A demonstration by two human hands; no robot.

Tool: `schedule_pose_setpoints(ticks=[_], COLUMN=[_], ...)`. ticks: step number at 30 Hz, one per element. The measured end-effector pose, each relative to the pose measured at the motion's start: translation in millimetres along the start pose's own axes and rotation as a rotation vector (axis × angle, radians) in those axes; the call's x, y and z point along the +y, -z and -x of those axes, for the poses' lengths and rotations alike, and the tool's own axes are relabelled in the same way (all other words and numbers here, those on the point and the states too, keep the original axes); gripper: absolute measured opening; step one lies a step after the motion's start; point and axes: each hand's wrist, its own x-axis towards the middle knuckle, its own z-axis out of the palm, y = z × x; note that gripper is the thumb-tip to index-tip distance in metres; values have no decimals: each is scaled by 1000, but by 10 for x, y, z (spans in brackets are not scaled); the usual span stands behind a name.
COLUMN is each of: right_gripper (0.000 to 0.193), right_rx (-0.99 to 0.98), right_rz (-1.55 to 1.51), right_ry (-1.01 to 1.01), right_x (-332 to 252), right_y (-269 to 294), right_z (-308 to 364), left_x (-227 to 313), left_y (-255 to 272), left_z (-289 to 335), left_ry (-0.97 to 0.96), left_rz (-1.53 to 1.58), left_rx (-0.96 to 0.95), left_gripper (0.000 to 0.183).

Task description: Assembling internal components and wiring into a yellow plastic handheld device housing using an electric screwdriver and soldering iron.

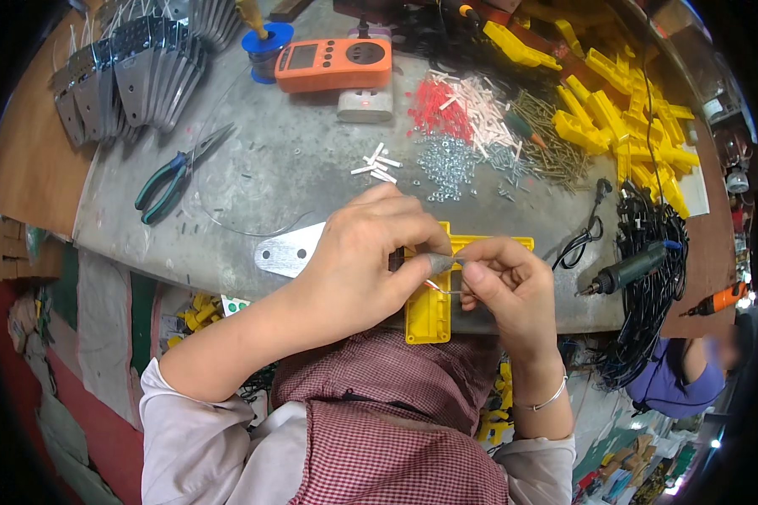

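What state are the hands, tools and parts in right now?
Left hand: curled over the yellow housing, grip partly hidden
Right hand: pinched, apparently on thin wire
Yellow housing: open side up
Metal plate: flat, partly hidden by left hand
Pliers: lying unheld
Orange meter: face up
Blue spool: standing on end
Green power screwdriver: unheld, by black cables
Nuts: loose, heaped

the left hand (pixel 369 259) and the right hand (pixel 510 289) meet above a yellow plastic housing (pixel 427 326) at the edge of a grey workbench (pixel 274 177), a thin wire (pixel 449 292) between them and a perforated silver plate (pixel 288 251) to the left; beyond are green-handled long-nose pliers (pixel 171 183), an orange digital meter (pixel 333 65) and heaps of red sleeves (pixel 438 108), white sleeves (pixel 483 108), metal nuts (pixel 448 164) and long screws (pixel 556 147), with a co-worker in purple (pixel 678 385) at far right
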Motion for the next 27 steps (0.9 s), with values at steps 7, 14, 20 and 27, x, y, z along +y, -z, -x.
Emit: schedule_pose_setpoints(ticks=[7, 14, 20, 27], right_gripper=[15, 14, 14, 15], right_rx=[24, -20, -207, 50], right_rz=[221, 191, 12, 1045], right_ry=[99, -58, -244, 788], right_x=[-54, -149, -220, -120], right_y=[-8, 17, 23, -3], right_z=[-21, -81, -191, -63], left_x=[17, -16, -17, -71], left_y=[2, 20, 33, 31], left_z=[13, -9, -13, -63], left_ry=[-15, -76, -180, 42], left_rz=[-47, 33, -66, 172], left_rx=[9, -47, 15, -100], left_gripper=[17, 23, 22, 23])
